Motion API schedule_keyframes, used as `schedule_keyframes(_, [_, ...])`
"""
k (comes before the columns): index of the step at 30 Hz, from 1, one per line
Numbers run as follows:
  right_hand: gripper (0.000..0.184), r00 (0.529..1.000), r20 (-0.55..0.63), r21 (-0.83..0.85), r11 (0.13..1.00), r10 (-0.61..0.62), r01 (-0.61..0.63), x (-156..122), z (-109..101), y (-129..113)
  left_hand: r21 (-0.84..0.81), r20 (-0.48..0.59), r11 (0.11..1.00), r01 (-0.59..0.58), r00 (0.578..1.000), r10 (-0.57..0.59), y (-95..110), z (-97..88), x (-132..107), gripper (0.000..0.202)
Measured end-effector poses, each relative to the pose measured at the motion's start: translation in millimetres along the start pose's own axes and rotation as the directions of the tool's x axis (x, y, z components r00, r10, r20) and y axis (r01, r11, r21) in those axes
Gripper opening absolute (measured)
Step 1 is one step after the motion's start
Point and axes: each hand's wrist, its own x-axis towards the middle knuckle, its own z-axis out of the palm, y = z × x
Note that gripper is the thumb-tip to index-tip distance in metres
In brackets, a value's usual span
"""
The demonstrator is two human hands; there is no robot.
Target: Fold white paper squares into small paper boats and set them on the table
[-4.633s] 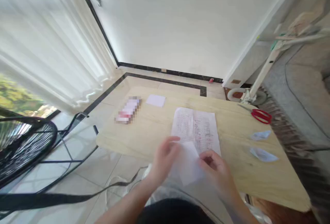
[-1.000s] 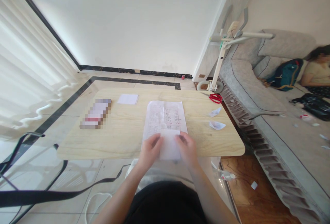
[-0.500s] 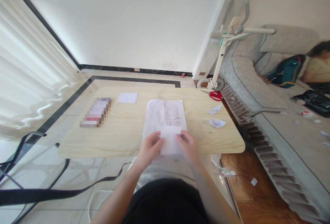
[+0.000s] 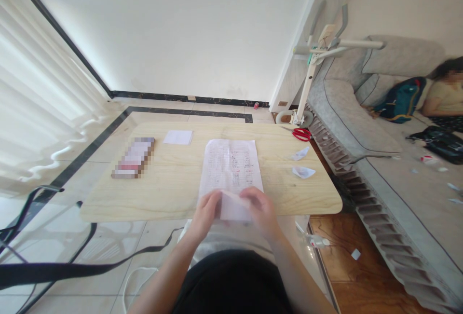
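Near the table's front edge I hold a small white sheet of paper (image 4: pixel 235 209) between both hands. My left hand (image 4: pixel 207 211) is closed on its left side, and my right hand (image 4: pixel 261 211) grips the right side. The sheet's upper edge is bent over toward me, with the fingertips at the fold. Beneath and beyond it a larger sheet covered with writing (image 4: pixel 231 162) lies flat on the table. The lower part of that larger sheet is hidden by my hands and the small paper.
On the wooden table (image 4: pixel 162 196) are a stack of white paper (image 4: pixel 178 137) and a pixelated object (image 4: pixel 133 158) at left. Red-handled scissors (image 4: pixel 301 134) and two folded papers (image 4: pixel 304 172) lie at right. A person (image 4: pixel 444 94) is on the sofa (image 4: pixel 408 188).
The small sheet's top edge has come down and bent over between my hands. My hands have shifted slightly, and more of the written sheet shows.
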Motion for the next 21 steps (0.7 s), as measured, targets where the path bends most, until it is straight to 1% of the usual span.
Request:
schedule_keyframes(2, [0.017,0.998,0.019,-0.004,0.998,-0.061,0.061,0,0,-4,-0.032,0.056,0.999,0.007,0.998,-0.005,0,-3.2,-1,0.057])
schedule_keyframes(3, [0.019,0.997,0.024,-0.008,0.997,-0.077,0.077,0,1,-5,-0.02,0.073,1.0,0.01,0.997,-0.008,1,-4.2,-2,0.056])
schedule_keyframes(6, [0.024,0.995,0.032,-0.019,0.995,-0.092,0.093,-1,3,-7,0.086,0.08,0.996,0.005,0.997,-0.012,7,-4.8,-7,0.042])
schedule_keyframes(8, [0.025,0.996,0.028,-0.03,0.996,-0.088,0.089,-2,3,-6,0.136,0.075,0.991,-0.004,0.997,-0.006,10,-5.1,-9,0.038])
schedule_keyframes(10, [0.026,0.999,0.028,-0.05,0.998,-0.046,0.048,-2,2,-4,0.163,0.063,0.986,-0.023,0.998,0.013,12,-6.7,-10,0.038])
schedule_keyframes(13, [0.029,0.998,0.032,-0.073,0.996,0.049,-0.046,0,1,-4,0.201,0.048,0.978,-0.046,0.998,0.037,9,-9.7,-7,0.038])
schedule_keyframes(15, [0.027,0.995,0.04,-0.083,0.993,0.09,-0.087,1,1,-6,0.229,0.047,0.971,-0.064,0.997,0.054,7,-8.2,-3,0.038])
schedule_keyframes(17, [0.022,0.991,0.061,-0.093,0.99,0.116,-0.11,2,2,-7,0.273,0.05,0.958,-0.086,0.996,0.075,6,-3.4,-3,0.038])
schedule_keyframes(19, [0.018,0.986,0.089,-0.109,0.986,0.137,-0.127,3,4,-9,0.349,0.04,0.931,-0.106,0.994,0.098,9,-0.2,-10,0.038])
schedule_keyframes(21, [0.017,0.985,0.108,-0.127,0.984,0.138,-0.124,3,4,-8,0.465,0.0,0.877,-0.121,0.991,0.136,17,-7.4,-31,0.039])
